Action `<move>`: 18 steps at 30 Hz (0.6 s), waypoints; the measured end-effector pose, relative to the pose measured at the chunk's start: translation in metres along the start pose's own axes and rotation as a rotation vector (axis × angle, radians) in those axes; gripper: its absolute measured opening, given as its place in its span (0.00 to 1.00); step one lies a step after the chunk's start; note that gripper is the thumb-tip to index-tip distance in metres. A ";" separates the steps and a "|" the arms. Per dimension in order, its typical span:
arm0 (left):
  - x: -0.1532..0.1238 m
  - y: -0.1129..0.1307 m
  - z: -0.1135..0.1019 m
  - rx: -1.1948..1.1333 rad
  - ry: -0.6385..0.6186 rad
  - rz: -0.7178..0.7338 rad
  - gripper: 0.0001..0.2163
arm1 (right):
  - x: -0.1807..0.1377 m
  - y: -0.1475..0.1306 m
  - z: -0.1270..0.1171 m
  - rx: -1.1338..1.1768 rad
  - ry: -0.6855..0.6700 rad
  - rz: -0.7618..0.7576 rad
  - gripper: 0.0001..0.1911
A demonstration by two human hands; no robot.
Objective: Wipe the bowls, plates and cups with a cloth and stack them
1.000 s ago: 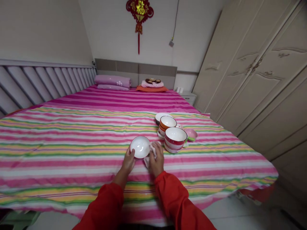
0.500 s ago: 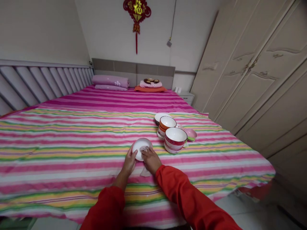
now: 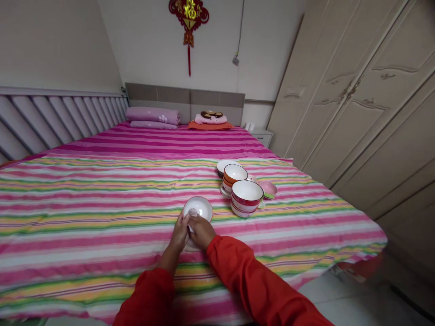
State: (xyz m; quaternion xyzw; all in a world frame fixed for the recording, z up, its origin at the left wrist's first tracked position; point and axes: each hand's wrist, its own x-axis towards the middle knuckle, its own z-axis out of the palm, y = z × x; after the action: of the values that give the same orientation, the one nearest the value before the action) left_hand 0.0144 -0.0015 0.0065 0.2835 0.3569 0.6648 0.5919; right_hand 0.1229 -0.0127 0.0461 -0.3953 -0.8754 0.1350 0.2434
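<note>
A shallow white dish with a thin pinkish rim is in front of me, low over the striped sheet. My left hand is closed at its lower left rim, with some fingers hidden. Close beside it, my right hand is closed around a pale cloth, bunched against the near inside of the dish. The two hands almost touch, and the cloth shows between them. To the right of the dish stand large white bowls with red bands, stacked together.
Behind the large bowls are orange bowls, a wide white bowl and a pink bowl beside a green-edged piece. Folded bedding lies by the headboard. A wardrobe stands on the right.
My right hand has moved left and towards me with the cloth, from the dish's middle to its near edge, beside my left hand. The dish shows more of its far inside.
</note>
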 end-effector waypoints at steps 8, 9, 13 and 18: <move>0.003 -0.003 0.001 -0.002 -0.017 -0.007 0.36 | -0.013 0.033 -0.023 -0.039 -0.072 -0.038 0.11; 0.003 -0.004 0.001 0.007 -0.025 -0.001 0.37 | -0.009 0.027 -0.019 0.001 -0.045 -0.009 0.09; 0.000 -0.003 0.000 0.018 -0.061 0.029 0.34 | 0.008 0.002 -0.001 0.085 0.042 0.080 0.14; -0.002 0.001 0.004 0.016 0.009 -0.007 0.25 | 0.001 0.010 -0.004 -0.021 -0.052 -0.058 0.20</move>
State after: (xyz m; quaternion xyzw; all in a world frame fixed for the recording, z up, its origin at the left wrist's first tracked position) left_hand 0.0174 -0.0034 0.0095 0.2839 0.3659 0.6611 0.5903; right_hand 0.1309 -0.0047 0.0457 -0.3686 -0.8939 0.1287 0.2203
